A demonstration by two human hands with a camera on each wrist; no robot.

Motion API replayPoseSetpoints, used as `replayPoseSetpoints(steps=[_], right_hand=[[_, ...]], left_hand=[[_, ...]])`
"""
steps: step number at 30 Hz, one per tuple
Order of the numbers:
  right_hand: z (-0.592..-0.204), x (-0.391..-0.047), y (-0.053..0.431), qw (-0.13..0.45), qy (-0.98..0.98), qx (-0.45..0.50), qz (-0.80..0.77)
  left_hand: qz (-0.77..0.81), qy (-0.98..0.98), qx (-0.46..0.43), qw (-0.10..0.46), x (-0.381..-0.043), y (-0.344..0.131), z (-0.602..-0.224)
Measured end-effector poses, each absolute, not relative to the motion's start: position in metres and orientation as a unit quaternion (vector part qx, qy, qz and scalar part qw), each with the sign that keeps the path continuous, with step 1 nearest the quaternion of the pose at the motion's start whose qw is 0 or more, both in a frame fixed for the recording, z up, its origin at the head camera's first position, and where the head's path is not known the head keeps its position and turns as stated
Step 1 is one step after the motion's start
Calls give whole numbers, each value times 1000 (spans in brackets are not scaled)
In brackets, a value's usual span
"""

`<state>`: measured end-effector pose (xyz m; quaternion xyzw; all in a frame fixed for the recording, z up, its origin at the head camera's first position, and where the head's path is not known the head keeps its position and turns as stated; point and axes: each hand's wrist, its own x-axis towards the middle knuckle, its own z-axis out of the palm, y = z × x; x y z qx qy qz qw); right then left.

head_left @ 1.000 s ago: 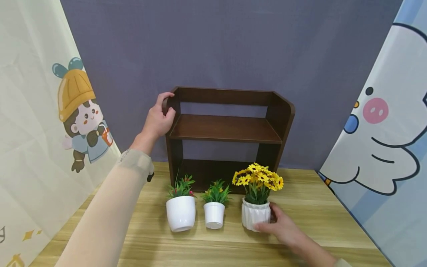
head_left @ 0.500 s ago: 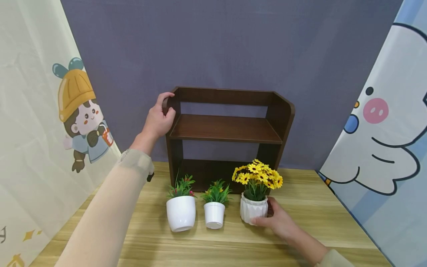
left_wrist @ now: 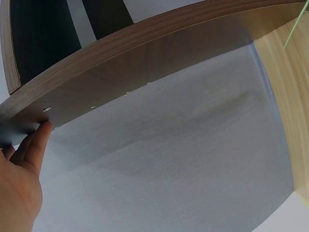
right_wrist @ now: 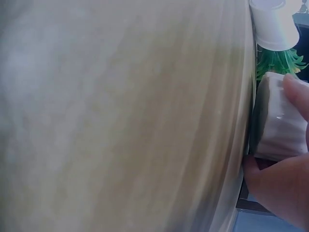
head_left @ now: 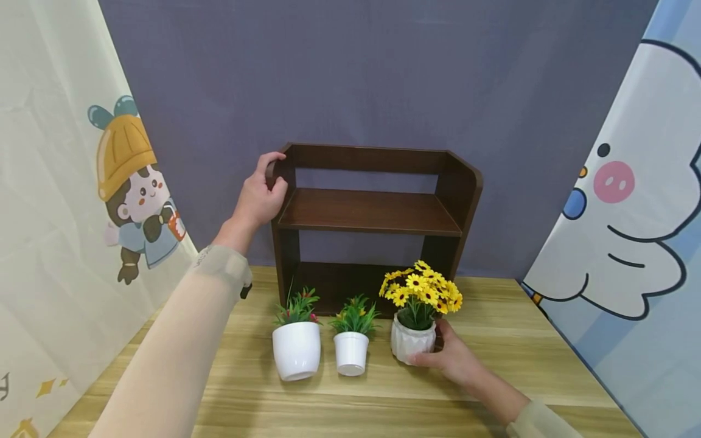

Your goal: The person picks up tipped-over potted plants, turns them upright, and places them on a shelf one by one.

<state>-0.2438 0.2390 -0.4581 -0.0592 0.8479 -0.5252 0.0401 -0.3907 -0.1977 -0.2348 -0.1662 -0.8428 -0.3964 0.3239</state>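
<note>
My left hand [head_left: 261, 194] grips the upper left side panel of a dark brown two-tier wooden shelf [head_left: 369, 210]; in the left wrist view its fingers [left_wrist: 38, 147] lie against the panel's outer face. Low on the right, my right hand [head_left: 457, 358] holds a ribbed white flowerpot [head_left: 411, 342] of yellow daisy-like flowers [head_left: 418, 291], thumb across the front and fingers behind on the right. The right wrist view shows the thumb on the white pot [right_wrist: 282, 121], which is close over the table. The flowers overlap the shelf's lower right part in the head view.
Left of the flowerpot stand a small white pot [head_left: 351, 353] with a green plant and a larger white pot [head_left: 296, 350] with a red-flecked plant. The wood-grain table [head_left: 493, 340] meets a grey cloth backdrop, with printed curtains [head_left: 619, 243] at both sides.
My right hand has moved the flowerpot slightly back toward the shelf and a little left. The left hand stays on the side panel; the other two pots have not moved.
</note>
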Motion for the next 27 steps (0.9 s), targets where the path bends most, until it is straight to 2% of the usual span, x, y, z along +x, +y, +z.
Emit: replayPoseSetpoints(steps=[27], right_hand=[[-466,-254,250,61,832,-105,-541]], left_hand=[[-399,-845,-160,318,-391,-190,-236]])
